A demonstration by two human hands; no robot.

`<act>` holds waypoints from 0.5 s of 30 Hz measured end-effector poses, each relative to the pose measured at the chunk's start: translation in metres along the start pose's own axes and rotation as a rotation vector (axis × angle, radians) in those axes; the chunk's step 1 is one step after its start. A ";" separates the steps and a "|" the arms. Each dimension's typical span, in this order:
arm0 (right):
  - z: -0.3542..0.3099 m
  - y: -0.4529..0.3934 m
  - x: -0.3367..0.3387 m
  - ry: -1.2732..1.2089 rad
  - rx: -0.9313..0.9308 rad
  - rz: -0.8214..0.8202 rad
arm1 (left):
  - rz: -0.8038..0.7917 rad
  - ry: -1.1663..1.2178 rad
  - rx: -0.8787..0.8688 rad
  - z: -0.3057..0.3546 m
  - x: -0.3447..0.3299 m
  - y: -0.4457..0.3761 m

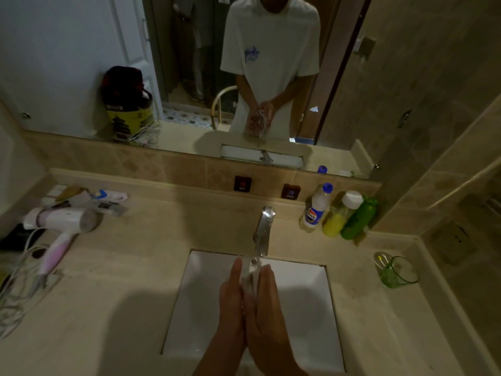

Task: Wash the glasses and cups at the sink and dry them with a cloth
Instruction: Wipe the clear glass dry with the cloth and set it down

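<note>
Two hands, left (231, 299) and right (267, 302), flat-fingered, pressing one clear glass (250, 278) between palms under tap (264, 229). One green cup (398, 272) far right on bench (122, 294); three bottles (339, 213) beyond.

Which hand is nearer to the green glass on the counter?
The right hand. It is over the sink under the tap, on the side toward the green glass, which stands on the counter to the right. The left hand is beside it, farther from the glass.
</note>
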State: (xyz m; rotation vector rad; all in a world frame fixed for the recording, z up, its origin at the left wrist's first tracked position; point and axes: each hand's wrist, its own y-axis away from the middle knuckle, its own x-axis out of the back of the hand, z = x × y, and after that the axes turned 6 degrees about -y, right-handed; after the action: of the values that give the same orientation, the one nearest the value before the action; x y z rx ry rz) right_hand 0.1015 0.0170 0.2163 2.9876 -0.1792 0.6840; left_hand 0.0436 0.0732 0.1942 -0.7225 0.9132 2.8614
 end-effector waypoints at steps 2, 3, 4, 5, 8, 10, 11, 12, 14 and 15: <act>0.006 -0.002 -0.004 -0.055 -0.044 0.072 | 0.009 -0.051 -0.013 0.002 0.001 0.005; 0.004 -0.005 -0.003 -0.133 -0.091 0.128 | 0.003 -0.071 -0.016 0.005 -0.001 0.008; 0.004 -0.009 0.000 -0.189 -0.116 0.171 | -0.023 -0.071 -0.029 0.004 0.000 0.006; -0.002 -0.015 0.007 -0.231 -0.143 0.194 | -0.055 -0.075 -0.025 0.009 -0.003 0.009; -0.007 -0.040 0.034 -0.341 -0.265 0.189 | -0.231 -0.055 -0.040 0.008 -0.001 0.004; -0.011 -0.054 0.048 -0.485 -0.318 0.170 | -0.347 -0.057 -0.028 0.014 0.000 0.004; -0.011 -0.059 0.051 -0.556 -0.336 0.158 | -0.373 -0.058 -0.025 0.017 -0.001 0.008; -0.013 -0.061 0.053 -0.593 -0.373 0.136 | -0.404 -0.053 -0.025 0.014 0.001 0.005; -0.017 -0.059 0.051 -0.555 -0.365 0.120 | -0.383 -0.054 0.013 0.012 0.001 0.005; -0.017 -0.055 0.049 -0.505 -0.314 0.112 | -0.335 -0.062 0.020 0.010 0.001 0.006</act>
State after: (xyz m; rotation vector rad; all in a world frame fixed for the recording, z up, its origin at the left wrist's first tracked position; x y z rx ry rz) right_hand 0.1448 0.0681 0.2503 2.7894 -0.4361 -0.1044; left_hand 0.0378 0.0737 0.2045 -0.7039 0.7317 2.5627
